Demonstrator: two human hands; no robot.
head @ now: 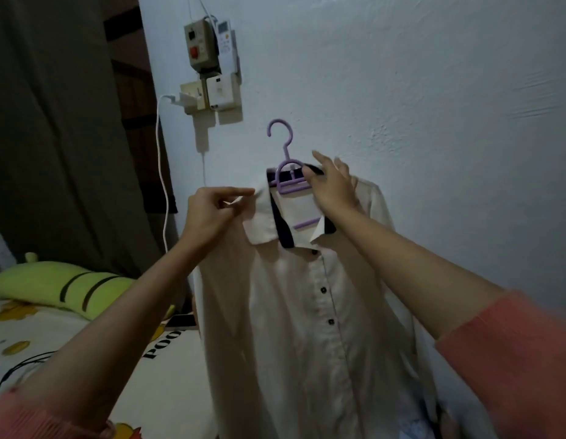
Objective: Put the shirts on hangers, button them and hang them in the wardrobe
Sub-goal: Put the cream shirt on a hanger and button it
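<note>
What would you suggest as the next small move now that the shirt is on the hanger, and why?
Probably fasten the top button next. The shirt already hangs on the hanger, but its collar lies spread open, with the left hand pinching the collar's edge and the right hand at the hanger's shoulder. Whether the lower buttons are fastened is hard to tell.

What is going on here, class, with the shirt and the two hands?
A person is fitting a cream shirt onto a purple hanger, held up in front of a wall. The left hand pinches the collar on its side; the right hand grips the hanger and collar at the neck. The dark buttons down the front look done up, though the collar is open. A bed lies to the left. No wardrobe is in view.
</note>
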